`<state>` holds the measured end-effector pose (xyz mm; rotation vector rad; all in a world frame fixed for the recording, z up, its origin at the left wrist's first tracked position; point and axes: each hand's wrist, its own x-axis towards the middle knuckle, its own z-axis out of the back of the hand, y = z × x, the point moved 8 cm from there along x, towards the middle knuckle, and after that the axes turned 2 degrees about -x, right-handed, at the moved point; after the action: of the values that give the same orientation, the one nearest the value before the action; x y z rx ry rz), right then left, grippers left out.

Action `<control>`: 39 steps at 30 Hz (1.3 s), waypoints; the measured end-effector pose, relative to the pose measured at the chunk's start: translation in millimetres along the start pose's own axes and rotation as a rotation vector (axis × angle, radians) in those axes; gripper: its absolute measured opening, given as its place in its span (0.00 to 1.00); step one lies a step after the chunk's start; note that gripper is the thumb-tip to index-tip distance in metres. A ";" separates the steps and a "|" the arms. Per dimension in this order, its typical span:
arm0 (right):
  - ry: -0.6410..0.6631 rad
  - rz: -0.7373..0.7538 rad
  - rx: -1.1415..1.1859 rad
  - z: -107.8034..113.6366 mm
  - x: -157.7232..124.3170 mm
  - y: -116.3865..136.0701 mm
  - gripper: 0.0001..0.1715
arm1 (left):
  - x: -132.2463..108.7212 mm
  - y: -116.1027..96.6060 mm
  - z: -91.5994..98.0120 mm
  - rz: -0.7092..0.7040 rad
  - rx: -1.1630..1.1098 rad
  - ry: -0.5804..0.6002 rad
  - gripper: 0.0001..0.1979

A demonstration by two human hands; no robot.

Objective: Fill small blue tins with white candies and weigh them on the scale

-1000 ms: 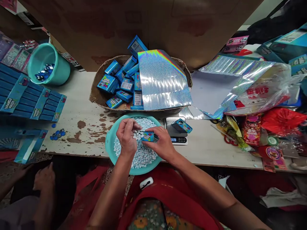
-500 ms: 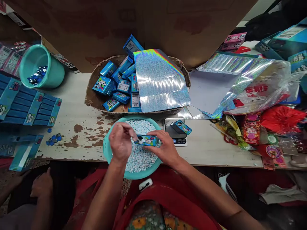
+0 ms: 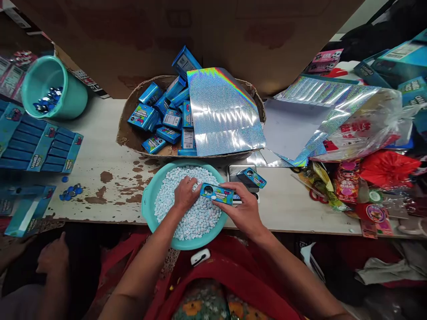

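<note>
My right hand (image 3: 245, 208) grips a small blue printed box (image 3: 216, 194) by its right end, above the right side of a teal basin (image 3: 146, 209). The box has a round opening near its left end. White candies (image 3: 196, 222) fill the basin. My left hand (image 3: 187, 194) is over the candies, just left of the box, its fingers bent and close together; whether anything is in them is hidden. Another blue box (image 3: 254, 178) lies tilted on a small digital scale (image 3: 236, 171) to the right, partly behind my right hand.
Behind the basin, a cardboard tray (image 3: 125, 133) holds several blue boxes and a holographic sheet (image 3: 227, 115). A teal bucket (image 3: 76, 95) and display boxes (image 3: 36, 146) stand left. Wrappers and scissors (image 3: 316, 197) lie right. Another person's hand (image 3: 53, 253) is lower left.
My left hand has dropped from a raised position beside the box down to the candies and moved right. My right hand has shifted slightly right with the box, whose opening now shows more.
</note>
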<state>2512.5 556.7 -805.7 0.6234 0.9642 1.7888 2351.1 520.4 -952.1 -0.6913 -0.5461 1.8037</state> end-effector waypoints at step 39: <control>0.115 0.173 -0.243 -48.1 14.2 22.8 0.18 | -23.9 -55.2 104.9 0.180 -1.384 -0.632 0.12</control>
<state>2458.6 548.8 -813.5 0.4657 0.7698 2.0767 2322.7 511.5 -834.9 -1.0410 -2.3060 1.5855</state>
